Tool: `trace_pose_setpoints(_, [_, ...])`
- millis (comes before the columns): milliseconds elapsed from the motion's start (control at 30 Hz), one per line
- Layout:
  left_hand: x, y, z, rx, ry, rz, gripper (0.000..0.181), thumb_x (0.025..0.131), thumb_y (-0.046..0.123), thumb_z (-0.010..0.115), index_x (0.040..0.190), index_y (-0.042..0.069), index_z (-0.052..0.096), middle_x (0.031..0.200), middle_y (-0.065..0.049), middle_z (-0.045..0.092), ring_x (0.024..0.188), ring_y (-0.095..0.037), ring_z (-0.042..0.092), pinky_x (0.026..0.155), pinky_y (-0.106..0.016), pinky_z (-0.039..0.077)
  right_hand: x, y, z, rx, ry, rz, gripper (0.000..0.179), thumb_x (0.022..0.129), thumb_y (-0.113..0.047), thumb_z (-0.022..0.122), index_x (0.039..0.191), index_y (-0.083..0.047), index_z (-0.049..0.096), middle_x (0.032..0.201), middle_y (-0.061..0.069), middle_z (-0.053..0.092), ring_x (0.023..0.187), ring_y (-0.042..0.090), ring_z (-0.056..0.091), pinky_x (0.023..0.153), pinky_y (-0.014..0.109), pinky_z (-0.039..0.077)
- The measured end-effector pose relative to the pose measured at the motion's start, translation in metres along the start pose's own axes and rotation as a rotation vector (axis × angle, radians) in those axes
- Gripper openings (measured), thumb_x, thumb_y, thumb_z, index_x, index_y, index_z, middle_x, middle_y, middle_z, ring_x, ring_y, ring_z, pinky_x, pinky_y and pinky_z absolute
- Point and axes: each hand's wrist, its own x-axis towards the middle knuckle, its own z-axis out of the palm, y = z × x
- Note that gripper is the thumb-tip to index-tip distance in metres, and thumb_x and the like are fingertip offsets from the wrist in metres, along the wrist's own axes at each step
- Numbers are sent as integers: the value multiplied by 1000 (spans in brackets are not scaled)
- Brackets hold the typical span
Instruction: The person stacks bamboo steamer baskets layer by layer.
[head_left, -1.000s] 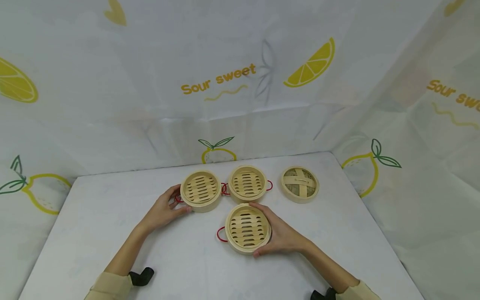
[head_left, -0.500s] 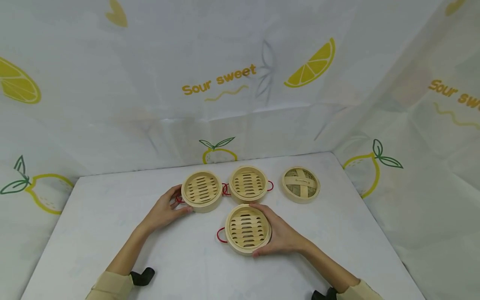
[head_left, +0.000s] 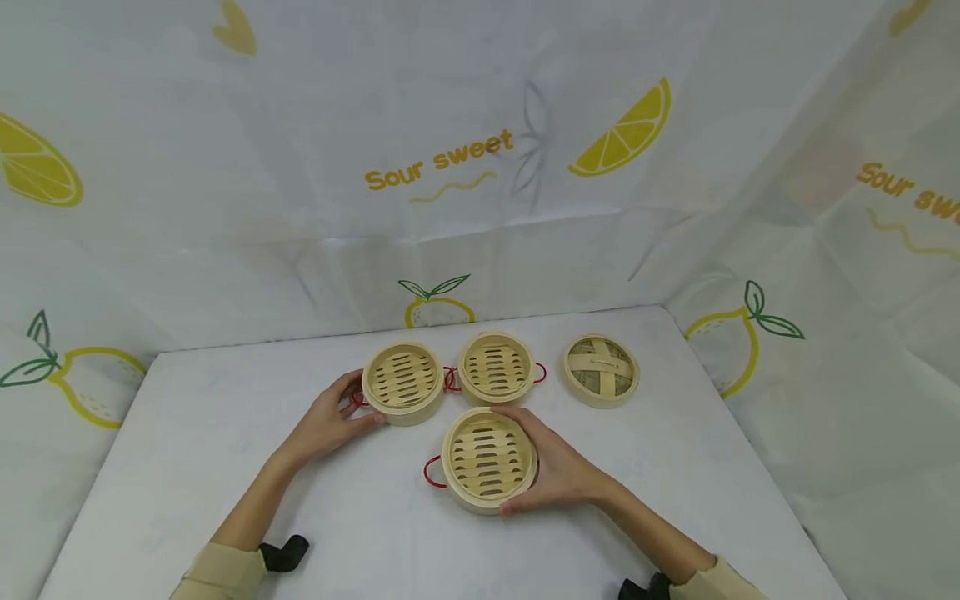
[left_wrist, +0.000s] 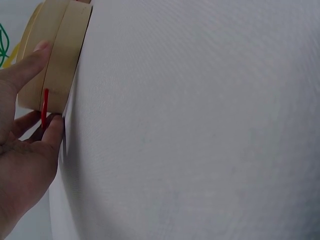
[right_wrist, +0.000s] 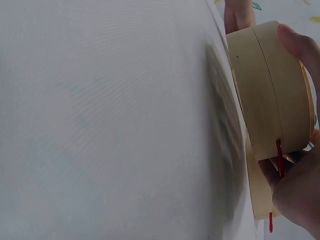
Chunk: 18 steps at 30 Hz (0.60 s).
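Observation:
My left hand (head_left: 326, 427) grips the left side of a small round bamboo steamer basket (head_left: 403, 382) with a slatted floor and red loop handles. In the left wrist view the thumb lies along its wall (left_wrist: 69, 50), with a red handle between the fingers. My right hand (head_left: 558, 462) holds a second steamer basket (head_left: 489, 460) nearer the front, thumb on the near side and fingers round the far side. The right wrist view has this basket (right_wrist: 267, 85) close over the cloth, a shadow beside it. A third steamer basket (head_left: 497, 367) stands behind it, untouched.
A woven bamboo steamer lid (head_left: 601, 369) lies at the back right of the white table (head_left: 360, 533). Behind and to the right hangs a white cloth (head_left: 315, 167) printed with lemons. Black wrist straps (head_left: 285, 553) show below both hands.
My right hand has shifted slightly left with its steamer basket, which looks a little larger in view. My left hand and its basket stay in place.

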Motion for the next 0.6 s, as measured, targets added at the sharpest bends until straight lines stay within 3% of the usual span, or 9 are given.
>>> trace_pose_setpoints(367, [1, 1, -1, 5, -1, 10, 96, 93, 29, 89, 165, -2, 34, 166, -26, 45, 156, -45, 44, 125, -55, 45, 4, -12, -3, -14, 6, 14, 130, 62, -48, 106, 168, -31, 32, 163, -11, 49, 154, 17, 48, 133, 43, 40])
trace_pose_setpoints(600, [1, 1, 0, 25, 2, 2, 98, 92, 29, 90, 165, -3, 34, 166, -27, 45, 156, -45, 45, 125, -52, 46, 8, -19, -5, -25, 7, -18, 132, 64, -47, 106, 170, -26, 31, 168, -4, 47, 155, 23, 48, 132, 51, 40])
